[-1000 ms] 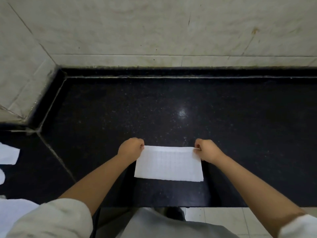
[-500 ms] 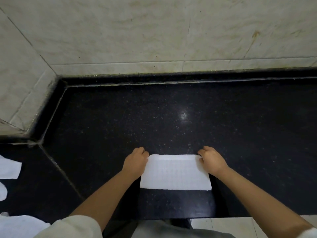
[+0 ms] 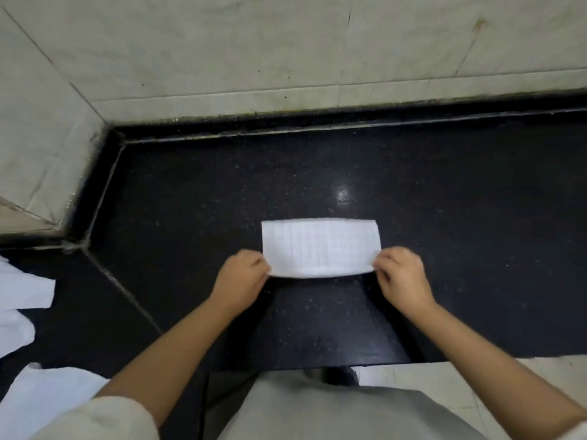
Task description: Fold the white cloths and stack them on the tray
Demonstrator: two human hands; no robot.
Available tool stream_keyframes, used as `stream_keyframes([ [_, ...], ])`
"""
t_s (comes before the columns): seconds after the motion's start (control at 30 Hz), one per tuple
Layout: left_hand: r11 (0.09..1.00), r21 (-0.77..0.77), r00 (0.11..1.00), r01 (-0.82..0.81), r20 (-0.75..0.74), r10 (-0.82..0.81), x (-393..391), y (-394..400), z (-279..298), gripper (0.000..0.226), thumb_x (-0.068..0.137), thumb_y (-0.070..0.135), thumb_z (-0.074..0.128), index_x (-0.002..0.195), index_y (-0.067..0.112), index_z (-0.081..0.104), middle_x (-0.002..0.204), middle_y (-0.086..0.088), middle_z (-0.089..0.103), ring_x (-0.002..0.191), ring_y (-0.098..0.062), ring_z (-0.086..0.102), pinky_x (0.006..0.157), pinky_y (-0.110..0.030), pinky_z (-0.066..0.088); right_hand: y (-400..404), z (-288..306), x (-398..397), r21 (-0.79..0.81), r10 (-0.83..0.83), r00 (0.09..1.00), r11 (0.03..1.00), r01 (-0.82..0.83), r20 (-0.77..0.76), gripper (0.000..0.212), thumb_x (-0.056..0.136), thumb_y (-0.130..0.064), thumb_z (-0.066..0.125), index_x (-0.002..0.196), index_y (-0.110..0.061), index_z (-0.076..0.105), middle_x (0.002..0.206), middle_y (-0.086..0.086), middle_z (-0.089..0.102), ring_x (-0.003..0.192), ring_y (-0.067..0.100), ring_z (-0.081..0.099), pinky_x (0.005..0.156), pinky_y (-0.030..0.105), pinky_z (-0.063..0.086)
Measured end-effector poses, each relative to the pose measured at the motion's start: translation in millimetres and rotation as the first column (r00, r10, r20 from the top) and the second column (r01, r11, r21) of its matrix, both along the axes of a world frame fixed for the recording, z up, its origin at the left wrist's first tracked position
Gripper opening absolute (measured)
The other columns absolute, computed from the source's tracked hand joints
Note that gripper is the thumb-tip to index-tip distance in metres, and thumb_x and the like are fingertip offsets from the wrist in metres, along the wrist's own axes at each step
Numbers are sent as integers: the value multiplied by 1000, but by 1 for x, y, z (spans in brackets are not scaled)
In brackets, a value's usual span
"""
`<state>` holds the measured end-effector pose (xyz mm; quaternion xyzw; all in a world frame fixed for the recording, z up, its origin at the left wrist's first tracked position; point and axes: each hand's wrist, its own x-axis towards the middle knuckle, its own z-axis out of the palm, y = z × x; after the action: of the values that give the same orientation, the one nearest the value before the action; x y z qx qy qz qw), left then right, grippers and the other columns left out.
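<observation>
White cloth [image 3: 320,247] folded into a flat strip, lying on the black speckled worktop [image 3: 460,217] nearer its front edge than the back wall, roughly midway along the visible stretch. Near long edge lifted slightly and bowed, pinched at both near corners: left hand [image 3: 243,281] with fingers curled round the left corner, right hand [image 3: 401,279] with fingers curled round the right corner. Far edge flat on the stone.

Seemingly mid-fold, near edge about to be carried over to the far one. No tray in view, so stacking not yet possible to judge.

Risks from here: uneven pull between the two hands, skewing the fold so the corners miss each other; far edge sliding on the polished stone if pushed rather than lifted, bunching the strip; sag in the unsupported middle, trapping a crease; layers slipping apart if either pinch catches only the top ply.

Room: open stone beyond the cloth up to the raised black lip [image 3: 286,130] under the tiled wall [image 3: 286,52], and wide to the right. Less slack toward the body, front edge close behind the wrists. To the left, a seam where the worktop angles, then more white cloths [image 3: 22,290] at the far left edge, partly cut off, well apart from the strip. Pale sleeves and garment at the bottom of the view.
</observation>
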<state>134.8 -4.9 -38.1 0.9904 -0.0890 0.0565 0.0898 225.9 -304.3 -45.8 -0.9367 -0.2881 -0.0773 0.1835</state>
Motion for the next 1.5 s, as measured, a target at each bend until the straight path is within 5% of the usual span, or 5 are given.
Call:
stream_keyframes([
  [0.33,989,23,981,-147,-128,149,9,-32,-9,38,79,19,37,96,4,68,115,-14,65,110,-27,58,77,-34,58,23,6,-15,-251,-510,795,858,448,-327,30,88,-26,56,108,-5,61,114,12,60,110,32,51,91,43,40],
  [0.5,964,23,885,-264,-392,252,34,-65,-21,61,100,37,27,148,7,6,158,-9,-3,146,-21,-7,118,-32,-3,40,6,-14,-431,-617,672,780,453,-410,31,93,-32,44,106,-6,55,114,10,58,107,27,52,88,36,39],
  [0.77,954,55,857,-294,-426,289,31,-66,-34,65,99,43,20,148,9,-4,157,-7,-13,145,-18,-13,116,-31,-10,52,2,-12,-413,-676,585,737,535,-448,24,91,-18,45,102,-2,58,113,15,57,104,31,53,84,35,43],
  [1.2,858,-218,864,-465,-322,387,21,-25,-17,53,100,31,32,146,9,19,157,-6,12,146,-17,5,118,-28,5,109,46,-23,286,-248,820,852,438,-515,9,84,-6,55,80,-12,49,71,-2,49,64,14,46,57,25,34],
  [1.5,756,-179,761,-630,-333,556,-62,28,-29,44,99,27,37,137,5,41,152,-11,27,144,-23,17,118,-33,14,170,-13,-65,-1,89,902,995,-99,-423,11,71,-4,54,73,-6,64,70,7,61,60,26,60,49,31,42],
])
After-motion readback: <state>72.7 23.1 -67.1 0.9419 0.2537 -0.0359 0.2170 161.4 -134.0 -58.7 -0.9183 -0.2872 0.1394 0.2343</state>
